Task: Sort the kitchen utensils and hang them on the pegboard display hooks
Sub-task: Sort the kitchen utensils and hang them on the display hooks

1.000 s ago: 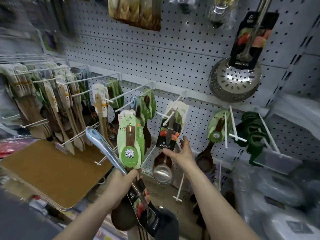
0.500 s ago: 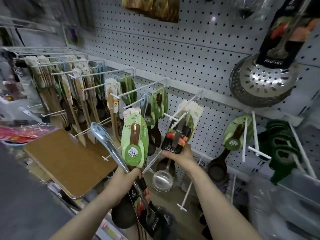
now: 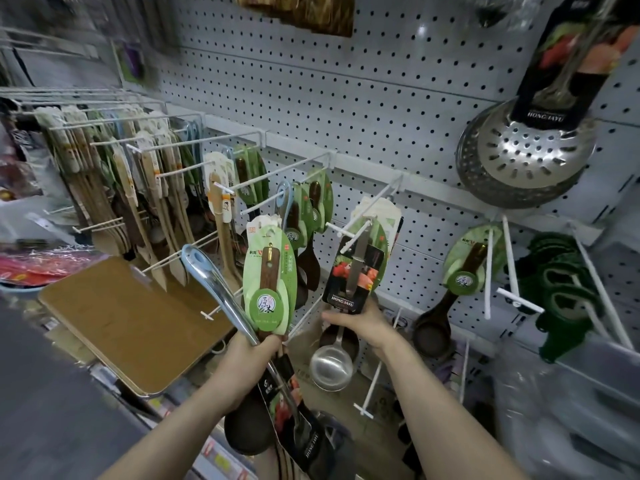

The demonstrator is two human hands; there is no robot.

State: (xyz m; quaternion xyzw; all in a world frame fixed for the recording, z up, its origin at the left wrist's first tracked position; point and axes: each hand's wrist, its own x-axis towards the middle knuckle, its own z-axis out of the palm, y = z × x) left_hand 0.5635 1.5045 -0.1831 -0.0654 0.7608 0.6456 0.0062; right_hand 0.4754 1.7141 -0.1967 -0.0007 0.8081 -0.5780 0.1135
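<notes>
Right hand (image 3: 358, 323) holds a ladle (image 3: 330, 367), seemingly threaded on the hook (image 3: 384, 194) just above it; left hand (image 3: 251, 356) grips several spoons (image 3: 270, 275) not yet hung.

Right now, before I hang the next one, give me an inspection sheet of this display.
Surface: grey pegboard with rows of white hooks.
Job's things: steel ladle on black card at a hook tip; carded wooden spoon, blue-tipped steel utensil, black-carded utensil.
Clutter: wooden board below left hooks.
Hands: right hand holds the ladle's card; left hand grips the other three.
Cables: nothing seen.
Surroundings: steel skimmer hangs top right; wooden spatulas fill left hooks.
</notes>
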